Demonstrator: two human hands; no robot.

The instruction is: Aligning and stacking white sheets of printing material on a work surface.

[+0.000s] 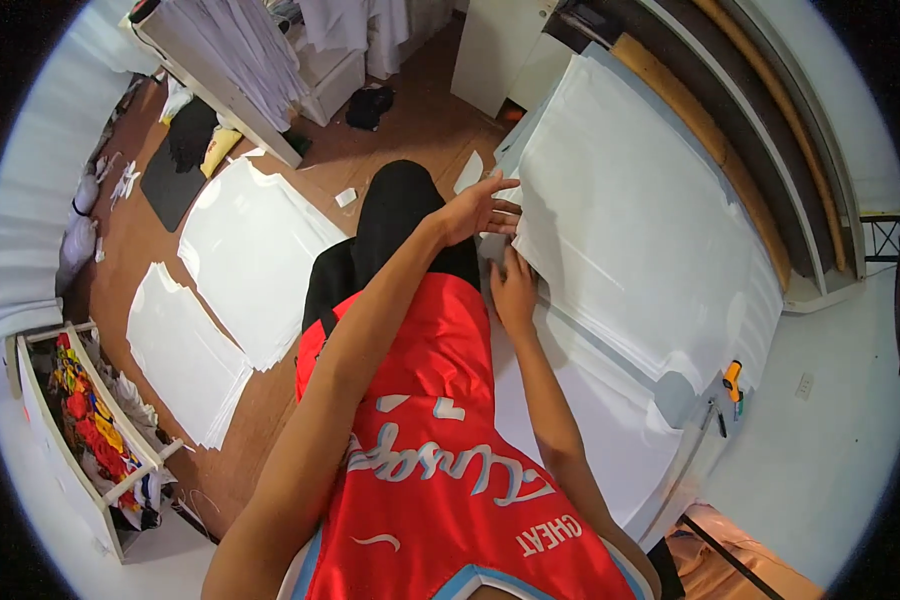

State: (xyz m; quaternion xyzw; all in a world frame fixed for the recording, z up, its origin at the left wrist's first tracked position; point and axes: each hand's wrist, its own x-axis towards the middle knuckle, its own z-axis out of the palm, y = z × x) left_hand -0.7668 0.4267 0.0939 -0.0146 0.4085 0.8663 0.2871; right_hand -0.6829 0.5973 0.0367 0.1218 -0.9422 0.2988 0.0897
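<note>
Head view has the left hand [478, 210] spread flat and the right hand [513, 290] curled, grip unclear, on the white fabric stack's [630, 220] edge at 12 o'clock, so I'd keep layers pressed flush.

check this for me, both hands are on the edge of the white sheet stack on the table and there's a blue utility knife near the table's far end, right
Not quite: the utility knife is orange, not blue, as the head view shows. The rest holds: the left hand and right hand rest at the edge of the white sheet stack on the table.
</note>
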